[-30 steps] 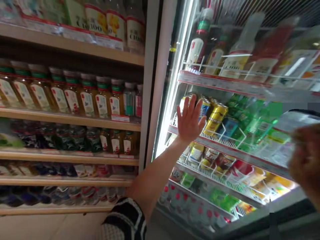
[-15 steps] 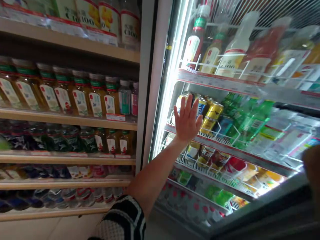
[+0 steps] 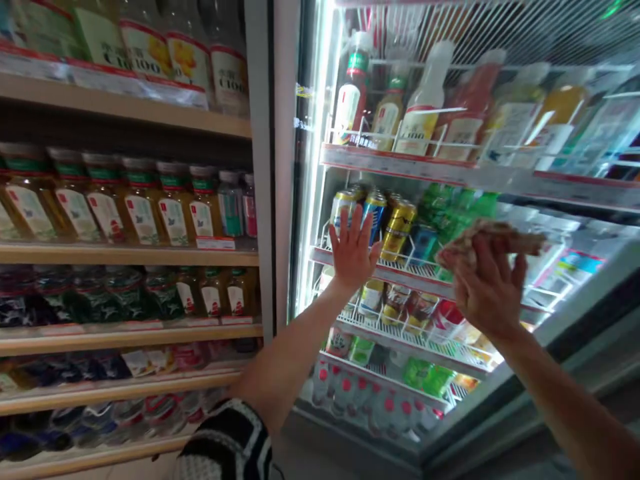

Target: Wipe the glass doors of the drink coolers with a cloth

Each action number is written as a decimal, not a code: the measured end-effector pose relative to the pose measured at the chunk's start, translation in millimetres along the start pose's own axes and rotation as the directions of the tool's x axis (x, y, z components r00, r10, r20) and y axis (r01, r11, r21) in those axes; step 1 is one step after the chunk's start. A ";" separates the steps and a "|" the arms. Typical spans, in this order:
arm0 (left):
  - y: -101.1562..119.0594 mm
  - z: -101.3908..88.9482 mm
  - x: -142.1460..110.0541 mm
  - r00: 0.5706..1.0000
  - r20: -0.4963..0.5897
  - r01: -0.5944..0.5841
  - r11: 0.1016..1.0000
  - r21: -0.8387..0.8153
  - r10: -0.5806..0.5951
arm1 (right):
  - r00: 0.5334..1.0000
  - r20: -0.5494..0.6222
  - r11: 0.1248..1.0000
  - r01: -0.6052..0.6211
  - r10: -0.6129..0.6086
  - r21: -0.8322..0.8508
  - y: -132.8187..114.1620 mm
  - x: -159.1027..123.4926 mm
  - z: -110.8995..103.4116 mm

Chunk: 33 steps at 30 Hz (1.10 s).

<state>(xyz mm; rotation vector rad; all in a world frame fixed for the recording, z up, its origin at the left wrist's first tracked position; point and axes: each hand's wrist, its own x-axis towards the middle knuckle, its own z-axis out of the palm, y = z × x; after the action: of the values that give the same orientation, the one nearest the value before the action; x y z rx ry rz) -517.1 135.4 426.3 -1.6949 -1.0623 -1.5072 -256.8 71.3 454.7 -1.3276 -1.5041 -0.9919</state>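
Note:
My left hand [image 3: 354, 257] is stretched out flat with its fingers spread. It is before the glass front of a lit drinks cooler [image 3: 373, 270], level with the shelf of cans; whether the palm touches the glass I cannot tell. On the right, my right hand [image 3: 493, 293] grips a crumpled brownish cloth [image 3: 463, 248], slightly blurred, in front of the green bottles [image 3: 463, 217] and clear bottles. Behind my left fingers stand a blue can [image 3: 375, 208] and a gold can [image 3: 399, 230].
To the left, wooden shelves [image 3: 125, 257] hold rows of amber drink bottles [image 3: 143, 208] and dark bottles. A grey upright post [image 3: 263, 173] divides them from the cooler. Along the lower right runs the cooler's dark frame [image 3: 500, 407].
My right hand has come in from the right edge with the cloth. My left hand stays spread and appears slightly lower and further left as the view shifts.

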 end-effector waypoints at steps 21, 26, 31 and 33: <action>-14.8 1.6 -0.5 0.994 -0.081 -0.079 0.989 -0.128 0.069 | 0.982 -0.098 0.985 0.153 -0.160 -0.077 -31.6 -52.6 15.9; -17.1 -0.9 -2.1 0.994 -0.057 -0.103 0.986 -0.134 0.096 | 0.917 -0.371 0.966 -0.211 0.144 -0.147 -0.1 -46.2 12.6; -18.6 -3.0 -2.8 0.991 -0.072 -0.119 0.986 -0.119 0.111 | 0.980 -0.155 0.988 0.103 -0.120 -0.114 -20.3 -61.2 16.5; -21.6 -4.8 -3.5 0.987 -0.065 -0.154 0.982 -0.106 0.148 | 0.976 -0.068 0.975 0.198 -0.205 -0.103 -19.2 -65.7 14.6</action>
<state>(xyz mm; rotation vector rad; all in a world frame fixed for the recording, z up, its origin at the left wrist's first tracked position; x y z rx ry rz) -538.4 141.1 422.4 -1.7554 -0.8146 -1.5307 -274.1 63.5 387.4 -1.2040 -1.5707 -1.2450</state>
